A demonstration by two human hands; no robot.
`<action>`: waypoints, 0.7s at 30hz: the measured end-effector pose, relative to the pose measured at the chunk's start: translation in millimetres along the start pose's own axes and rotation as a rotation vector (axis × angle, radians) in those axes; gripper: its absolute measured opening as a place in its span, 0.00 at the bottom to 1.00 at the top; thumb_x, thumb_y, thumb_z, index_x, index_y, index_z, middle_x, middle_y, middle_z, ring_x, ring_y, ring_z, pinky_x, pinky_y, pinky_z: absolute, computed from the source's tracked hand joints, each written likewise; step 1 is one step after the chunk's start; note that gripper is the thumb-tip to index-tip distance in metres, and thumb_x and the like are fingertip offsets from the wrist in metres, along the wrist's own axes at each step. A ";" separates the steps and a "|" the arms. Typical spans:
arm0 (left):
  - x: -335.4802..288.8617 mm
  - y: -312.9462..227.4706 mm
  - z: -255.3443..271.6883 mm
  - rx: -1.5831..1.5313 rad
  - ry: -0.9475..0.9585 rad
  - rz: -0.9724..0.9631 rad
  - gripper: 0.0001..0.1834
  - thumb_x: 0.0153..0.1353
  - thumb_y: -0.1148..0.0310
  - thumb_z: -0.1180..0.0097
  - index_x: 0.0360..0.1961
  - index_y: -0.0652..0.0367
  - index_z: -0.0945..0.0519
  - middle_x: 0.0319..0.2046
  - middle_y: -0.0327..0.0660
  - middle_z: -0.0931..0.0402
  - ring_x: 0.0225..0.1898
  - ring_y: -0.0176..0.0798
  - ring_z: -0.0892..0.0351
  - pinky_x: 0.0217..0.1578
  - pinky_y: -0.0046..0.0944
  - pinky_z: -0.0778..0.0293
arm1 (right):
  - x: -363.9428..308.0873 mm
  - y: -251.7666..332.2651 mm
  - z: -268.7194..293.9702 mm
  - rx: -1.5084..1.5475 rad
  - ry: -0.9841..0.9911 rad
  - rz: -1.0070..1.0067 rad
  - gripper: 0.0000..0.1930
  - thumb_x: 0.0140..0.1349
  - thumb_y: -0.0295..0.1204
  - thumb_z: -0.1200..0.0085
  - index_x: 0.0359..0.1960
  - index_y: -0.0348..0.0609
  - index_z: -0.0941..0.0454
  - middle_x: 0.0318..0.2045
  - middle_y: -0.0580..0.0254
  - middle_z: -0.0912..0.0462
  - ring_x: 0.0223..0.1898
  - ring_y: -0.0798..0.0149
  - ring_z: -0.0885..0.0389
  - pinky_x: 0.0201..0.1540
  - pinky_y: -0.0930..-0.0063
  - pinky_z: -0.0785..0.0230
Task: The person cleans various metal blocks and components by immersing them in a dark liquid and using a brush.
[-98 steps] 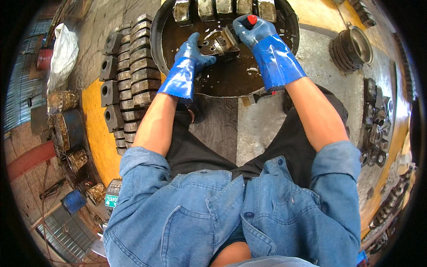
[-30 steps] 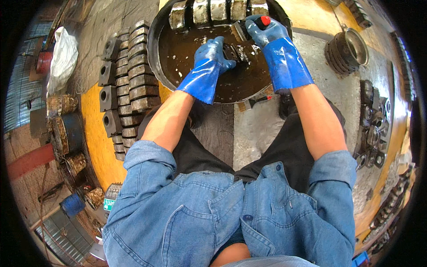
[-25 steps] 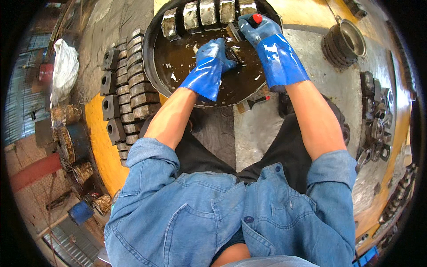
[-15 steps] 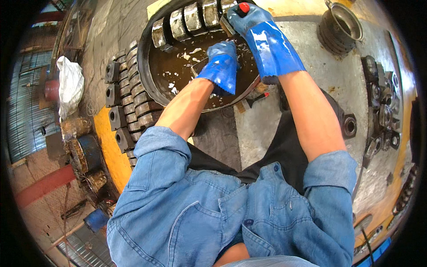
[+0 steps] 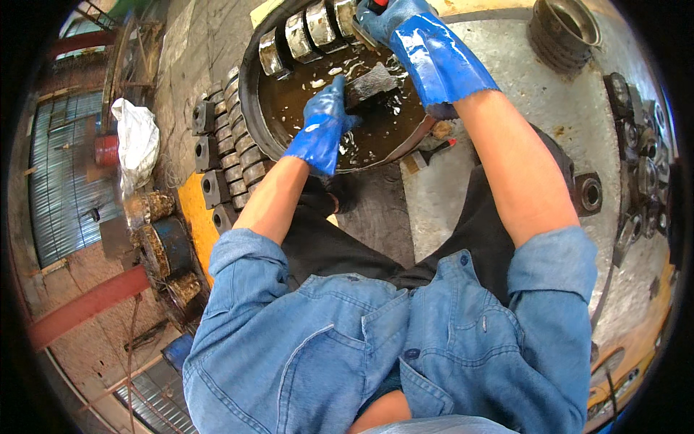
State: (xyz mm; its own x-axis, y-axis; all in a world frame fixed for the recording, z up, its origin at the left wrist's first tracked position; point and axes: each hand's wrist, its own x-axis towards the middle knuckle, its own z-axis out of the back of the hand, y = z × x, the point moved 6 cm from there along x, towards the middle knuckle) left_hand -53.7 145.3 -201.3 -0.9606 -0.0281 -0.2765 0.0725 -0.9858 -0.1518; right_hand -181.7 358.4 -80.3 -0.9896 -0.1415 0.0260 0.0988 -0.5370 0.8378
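A round black basin [image 5: 251,108] holds dark brown liquid. My left hand [image 5: 324,123], in a blue rubber glove, grips a grey metal block [image 5: 370,82] that sits half in the liquid. My right hand [image 5: 396,16], also gloved in blue, is at the top edge above the block and is closed around a red-tipped tool [image 5: 378,3], most of which is cut off by the frame. Several cleaner metal blocks [image 5: 298,36] lean in a row against the basin's far wall.
Rows of dark metal blocks [image 5: 230,163] lie on the floor left of the basin, beside a yellow slab [image 5: 192,210] and a white bag [image 5: 137,141]. A small red-handled tool [image 5: 432,150] lies by the basin's near rim. Ribbed rings [image 5: 565,25] and machine parts [image 5: 636,152] lie on the right.
Both hands and the basin have shifted up and right in the picture as my head turned. My left hand now holds the block; my right hand has risen to the top edge.
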 end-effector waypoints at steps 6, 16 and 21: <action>-10.4 11.3 -9.8 0.098 -0.122 0.089 0.50 0.50 0.55 0.20 0.72 0.54 0.32 0.57 0.53 0.16 0.59 0.57 0.16 0.59 0.54 0.20 | -4.6 -6.1 -17.4 -0.084 0.047 0.072 0.17 0.64 0.50 0.37 0.34 0.49 0.14 0.33 0.44 0.11 0.37 0.38 0.11 0.43 0.49 0.19; 1.3 18.5 -2.5 0.130 -0.080 0.075 0.34 0.56 0.64 0.28 0.63 0.53 0.26 0.52 0.53 0.15 0.54 0.60 0.13 0.50 0.61 0.16 | -16.3 11.5 -20.1 -0.344 0.032 0.052 0.18 0.64 0.50 0.38 0.37 0.48 0.12 0.36 0.44 0.10 0.40 0.39 0.11 0.46 0.49 0.18; 2.5 11.2 35.4 0.224 -0.096 0.102 0.25 0.57 0.67 0.30 0.56 0.50 0.20 0.49 0.52 0.13 0.51 0.62 0.12 0.51 0.60 0.16 | -16.4 5.6 -31.5 -0.384 0.146 -0.018 0.18 0.62 0.52 0.35 0.37 0.50 0.13 0.34 0.45 0.11 0.38 0.39 0.11 0.44 0.52 0.19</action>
State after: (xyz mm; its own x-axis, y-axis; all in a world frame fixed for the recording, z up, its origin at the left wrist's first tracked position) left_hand -64.8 128.3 -170.1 -0.9731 -0.1346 -0.1869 0.1196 -0.9888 0.0894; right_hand -161.7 331.5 -93.1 -0.9689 -0.2313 -0.0877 0.1411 -0.8080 0.5720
